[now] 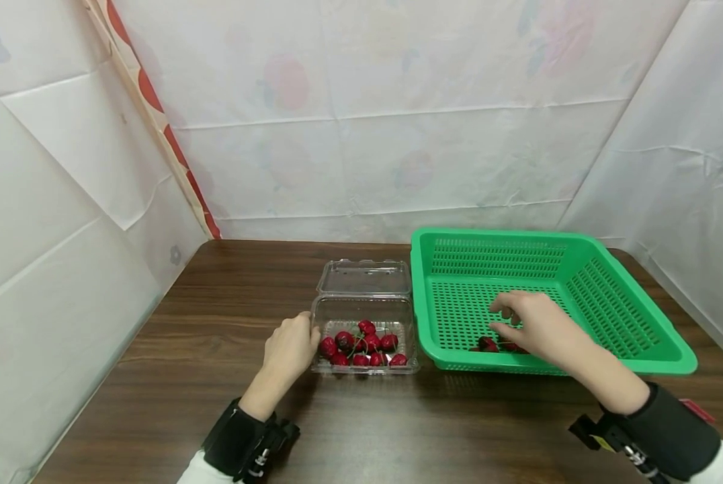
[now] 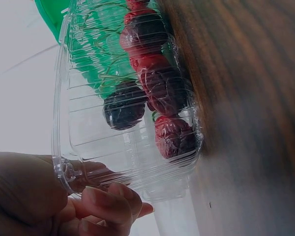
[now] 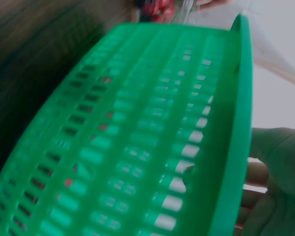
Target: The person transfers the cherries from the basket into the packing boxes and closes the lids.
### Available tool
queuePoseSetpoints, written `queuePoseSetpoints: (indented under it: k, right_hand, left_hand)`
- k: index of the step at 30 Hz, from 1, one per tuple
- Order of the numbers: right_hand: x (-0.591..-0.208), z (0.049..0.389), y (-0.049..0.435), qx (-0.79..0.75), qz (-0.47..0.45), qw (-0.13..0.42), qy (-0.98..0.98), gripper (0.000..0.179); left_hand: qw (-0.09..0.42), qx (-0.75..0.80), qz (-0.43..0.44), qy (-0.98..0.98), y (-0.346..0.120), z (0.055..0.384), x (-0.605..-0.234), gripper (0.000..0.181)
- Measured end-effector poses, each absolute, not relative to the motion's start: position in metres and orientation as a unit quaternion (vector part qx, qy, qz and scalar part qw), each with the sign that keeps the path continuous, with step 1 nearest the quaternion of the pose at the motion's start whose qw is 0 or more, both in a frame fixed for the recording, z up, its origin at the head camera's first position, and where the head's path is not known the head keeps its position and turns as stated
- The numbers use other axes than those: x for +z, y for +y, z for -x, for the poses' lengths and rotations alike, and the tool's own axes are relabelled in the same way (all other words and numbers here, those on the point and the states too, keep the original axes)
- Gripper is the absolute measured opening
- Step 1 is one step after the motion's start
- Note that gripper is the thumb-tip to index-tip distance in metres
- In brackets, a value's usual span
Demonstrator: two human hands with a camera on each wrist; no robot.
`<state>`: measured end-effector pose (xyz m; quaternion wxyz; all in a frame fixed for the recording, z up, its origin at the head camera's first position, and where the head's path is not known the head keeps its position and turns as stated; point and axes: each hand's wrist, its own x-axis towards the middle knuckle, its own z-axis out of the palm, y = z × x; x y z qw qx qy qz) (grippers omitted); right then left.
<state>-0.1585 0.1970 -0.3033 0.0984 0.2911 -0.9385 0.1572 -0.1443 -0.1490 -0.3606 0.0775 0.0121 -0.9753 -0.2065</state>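
Well, red cherries (image 1: pixel 371 342) lie in the clear container (image 1: pixel 361 307), its lid (image 1: pixel 366 277) folded back; the left hand (image 1: pixel 290 344) grasps its left edge. Just beside, the green basket (image 1: pixel 493 234) holds more cherries, and above them hangs the right hand (image 1: pixel 537 326), thumb and fingers parted, grasping nothing. Both vessels rest on a brown wooden table (image 1: pixel 216 323).

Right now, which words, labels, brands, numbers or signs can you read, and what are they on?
There are none I can read.
Box: no lettering shows.
Basket: no lettering shows.
Cloth: faded shapes, no letters I can make out.
Right wristband: red tab and yellow patch, any writing too small to read.
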Motion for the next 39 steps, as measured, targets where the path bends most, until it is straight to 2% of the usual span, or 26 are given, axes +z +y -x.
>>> queuePoseSetpoints:
  k: [11,16,21,29,39]
  right_hand:
    - [-0.306,0.174,0.221,0.161,-0.280,-0.042,-0.945,0.027]
    - [-0.309,0.176,0.227,0.154,-0.280,-0.089,-0.943,0.032]
    - [-0.315,0.179,0.233,0.151,-0.283,-0.125,-0.939,0.029]
    - [-0.321,0.182,0.238,0.155,-0.287,-0.137,-0.935,0.015]
    - [-0.328,0.184,0.242,0.177,-0.295,-0.101,-0.934,0.003]
  left_hand:
    - [0.082,-0.207,-0.015,-0.975,-0.148,0.145,-0.361,0.031]
    - [0.082,-0.208,-0.015,-0.975,-0.148,0.145,-0.361,0.031]
    - [0.083,-0.209,-0.014,-0.974,-0.149,0.145,-0.361,0.031]
    - [0.087,-0.207,-0.014,-0.974,-0.149,0.145,-0.362,0.020]
    - [0.083,-0.207,-0.015,-0.975,-0.150,0.145,-0.362,0.025]
